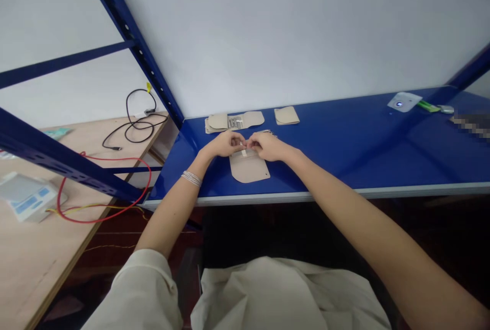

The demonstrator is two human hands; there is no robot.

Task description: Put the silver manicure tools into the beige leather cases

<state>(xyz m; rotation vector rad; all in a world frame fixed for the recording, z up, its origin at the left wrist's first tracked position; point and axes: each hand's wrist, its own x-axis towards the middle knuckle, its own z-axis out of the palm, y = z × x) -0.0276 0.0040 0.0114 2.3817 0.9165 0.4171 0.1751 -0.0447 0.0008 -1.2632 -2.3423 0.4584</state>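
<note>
An opened beige folding case lies on the blue tabletop in front of me, its rounded flap toward me. My left hand is closed in a pinch over the case's upper part. From the other side my right hand pinches too, its fingertips meeting the left ones. What sits between the fingers is too small and hidden to name. A pale strip shows on the case just below the fingertips. Behind my hands lies another open beige case with small metal tools in its middle.
A closed beige case lies farther back. At the right are a white packet and a green item. Left of the blue rack post, a wooden table bears a white device, a black cable and a red cable.
</note>
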